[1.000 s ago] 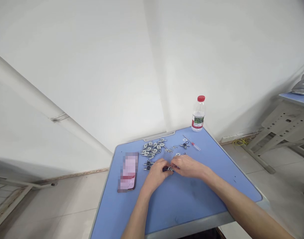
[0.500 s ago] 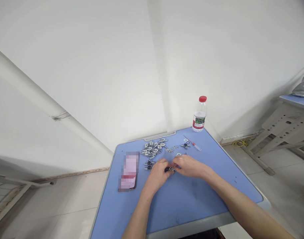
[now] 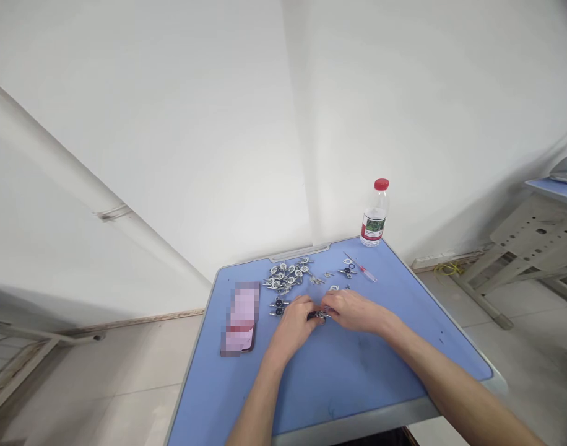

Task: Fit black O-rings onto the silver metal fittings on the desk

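Both my hands meet over the middle of a blue desk point(image 3: 358, 371). My left hand point(image 3: 293, 322) and my right hand point(image 3: 353, 310) each pinch one end of a small dark and silver metal part point(image 3: 319, 315) held between their fingertips, just above the desktop. A heap of similar silver metal parts point(image 3: 287, 276) lies beyond my left hand. Two dark assembled parts point(image 3: 278, 306) rest beside my left hand. A few loose parts point(image 3: 346, 271) lie beyond my right hand.
A phone point(image 3: 241, 318) lies flat at the desk's left side. A clear water bottle with a red cap point(image 3: 374, 212) stands at the far right corner, with a small red-handled screwdriver point(image 3: 362, 268) near it. Another desk point(image 3: 538, 229) stands to the right.
My hands stay together on the small part, with only slight finger movement. The view has drifted a little.
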Tool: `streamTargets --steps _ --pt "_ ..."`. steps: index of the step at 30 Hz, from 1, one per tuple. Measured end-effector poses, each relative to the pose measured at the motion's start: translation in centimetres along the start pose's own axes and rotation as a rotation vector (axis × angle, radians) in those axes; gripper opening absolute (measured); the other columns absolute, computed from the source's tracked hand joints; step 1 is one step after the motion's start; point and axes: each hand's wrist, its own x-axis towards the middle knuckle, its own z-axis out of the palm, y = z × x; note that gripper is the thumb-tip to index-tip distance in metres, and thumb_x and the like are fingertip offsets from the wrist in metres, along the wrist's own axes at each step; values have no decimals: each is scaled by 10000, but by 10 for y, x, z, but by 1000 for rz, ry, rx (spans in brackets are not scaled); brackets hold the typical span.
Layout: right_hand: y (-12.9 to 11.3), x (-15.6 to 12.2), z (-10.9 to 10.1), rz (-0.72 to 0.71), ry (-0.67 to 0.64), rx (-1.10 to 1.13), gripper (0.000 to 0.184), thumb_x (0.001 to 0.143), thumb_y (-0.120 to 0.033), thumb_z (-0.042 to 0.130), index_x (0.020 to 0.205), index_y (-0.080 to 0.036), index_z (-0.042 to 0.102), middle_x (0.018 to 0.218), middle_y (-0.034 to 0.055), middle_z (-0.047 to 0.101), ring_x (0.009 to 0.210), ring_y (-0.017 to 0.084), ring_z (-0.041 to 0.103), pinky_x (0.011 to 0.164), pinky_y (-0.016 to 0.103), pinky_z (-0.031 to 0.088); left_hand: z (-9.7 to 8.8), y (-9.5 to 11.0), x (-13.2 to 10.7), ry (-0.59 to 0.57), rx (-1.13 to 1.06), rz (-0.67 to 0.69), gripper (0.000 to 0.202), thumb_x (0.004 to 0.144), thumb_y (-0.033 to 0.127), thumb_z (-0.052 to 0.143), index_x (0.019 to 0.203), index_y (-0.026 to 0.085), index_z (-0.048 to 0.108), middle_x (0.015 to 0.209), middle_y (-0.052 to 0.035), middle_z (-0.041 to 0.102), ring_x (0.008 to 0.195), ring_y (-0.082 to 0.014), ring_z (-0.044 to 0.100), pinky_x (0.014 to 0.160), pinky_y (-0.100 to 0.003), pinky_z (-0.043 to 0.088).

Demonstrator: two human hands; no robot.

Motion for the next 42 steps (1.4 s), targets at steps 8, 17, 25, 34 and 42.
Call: streamTargets --steps 8,17,25,34,42 --pt "28 -2 -15 178 103 1 153 851 -83 477 840 -159 610 838 60 672 747 164 599 621 246 344 -1 2 0 7 29 -34 165 797 218 618 938 214 703 933 -50 624 915 -220 572 793 -328 426" --pt "54 -6 -25 380 64 -36 147 818 -86 496 824 -172 615 824 50 679 737 162 606 597 233 314 -2 5 0 21 61 -72 135 787 270 630 903 214 671 892 -29 614 867 -205 564 742 -298 414" --pt "56 -6 -20 369 50 -9 168 808 -114 507 878 -187 641 837 47 696 741 171 616 606 238 334 -3 5 -1 12 32 -72 142 765 277 649 892 217 665 873 -23 603 850 -199 560 742 -296 418" --pt "38 -10 -38 381 316 203 350 975 -340 313 772 -189 555 675 8 584 607 141 512 575 246 352 -6 0 -3 -11 -1 -66 159 761 164 587 904 207 642 906 -28 606 861 -191 562 763 -298 426" --pt "-3 -4 -27 221 342 541 415 996 -409 229 805 -201 534 725 -10 559 674 135 517 642 250 402 -3 0 -2 12 34 -51 157 777 191 597 920 221 654 893 -25 609 838 -202 557 736 -294 412"
